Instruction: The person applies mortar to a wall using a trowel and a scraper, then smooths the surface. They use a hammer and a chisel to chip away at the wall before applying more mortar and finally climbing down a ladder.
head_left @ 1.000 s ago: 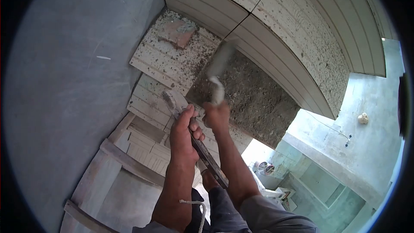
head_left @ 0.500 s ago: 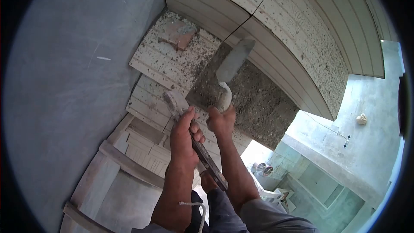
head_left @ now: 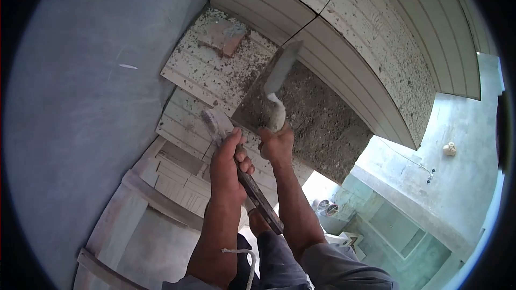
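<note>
My right hand is closed round the pale handle of a trowel. The grey blade reaches up over the rough mortar bed on the step, its tip by the riser at the bed's back left corner. In my left hand is a long, narrow wooden bar, whitened with dried mortar at its upper end, gripped partway along. Its lower end slants down beside my right forearm. Left of the bed, the tiled part of the step is strewn with mortar crumbs.
A broken piece of reddish tile lies on the step against the grey wall. Higher steps with grooved tiles rise at the upper right, dotted with crumbs. Lower steps drop away at left. Far below right is a pale floor.
The trowel blade has shifted left over the mortar bed and turned more on edge, looking narrower. My left hand and the wooden bar stay nearly in place.
</note>
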Motion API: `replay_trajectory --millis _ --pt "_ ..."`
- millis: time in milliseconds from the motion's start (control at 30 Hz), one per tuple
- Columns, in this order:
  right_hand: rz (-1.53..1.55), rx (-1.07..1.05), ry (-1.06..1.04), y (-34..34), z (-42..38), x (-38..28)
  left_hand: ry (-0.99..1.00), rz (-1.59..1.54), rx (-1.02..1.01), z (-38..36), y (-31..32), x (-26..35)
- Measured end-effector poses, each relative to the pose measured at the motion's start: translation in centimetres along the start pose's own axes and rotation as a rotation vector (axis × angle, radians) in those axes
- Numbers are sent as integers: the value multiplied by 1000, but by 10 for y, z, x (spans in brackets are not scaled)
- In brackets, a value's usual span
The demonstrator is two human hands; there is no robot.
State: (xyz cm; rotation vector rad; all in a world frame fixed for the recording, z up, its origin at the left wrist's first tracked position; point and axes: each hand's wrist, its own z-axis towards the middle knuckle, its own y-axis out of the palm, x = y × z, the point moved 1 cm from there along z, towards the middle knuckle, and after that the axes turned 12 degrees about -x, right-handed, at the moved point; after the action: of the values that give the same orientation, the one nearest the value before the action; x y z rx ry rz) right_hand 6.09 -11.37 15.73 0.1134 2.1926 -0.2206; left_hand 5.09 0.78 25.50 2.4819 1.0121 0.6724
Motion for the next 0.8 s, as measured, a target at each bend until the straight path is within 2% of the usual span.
replay_trajectory --millis 33,100,200,233,300,333,400,433,500,533,600,633,700,733,800 --pt "0 -2 -12 0 9 -2 -1 4 -23 4 2 3" --pt "-14 -180 279 -4 17 1 5 -4 -23 4 1 0" --pt "-21 -103 162 -11 8 1 20 -8 -31 8 7 4" --pt "-24 -107 181 -10 0 6 6 -6 -14 4 5 2" --pt "20 42 26 -6 1 4 17 4 -17 6 7 4" --pt "20 44 32 -9 3 8 16 13 -9 4 6 3" --pt "-68 -173 213 -10 19 7 21 8 -21 4 5 -1" --pt "-69 -177 207 -7 18 2 26 -6 -21 6 4 -1" --pt "33 48 25 -6 -4 -4 1 -6 2 1 3 -1" --pt "36 47 14 -7 6 0 0 5 -10 4 6 2" --pt "-12 -136 242 -9 19 10 4 9 -1 2 6 -2" --pt "-9 -135 228 -11 22 6 17 15 1 5 8 0" --pt "12 -97 56 -15 10 4 11 7 2 7 6 1" --pt "12 -95 66 -15 11 7 1 5 -8 6 6 0" --pt "-119 -185 259 -12 24 7 13 -5 -17 7 7 -3"
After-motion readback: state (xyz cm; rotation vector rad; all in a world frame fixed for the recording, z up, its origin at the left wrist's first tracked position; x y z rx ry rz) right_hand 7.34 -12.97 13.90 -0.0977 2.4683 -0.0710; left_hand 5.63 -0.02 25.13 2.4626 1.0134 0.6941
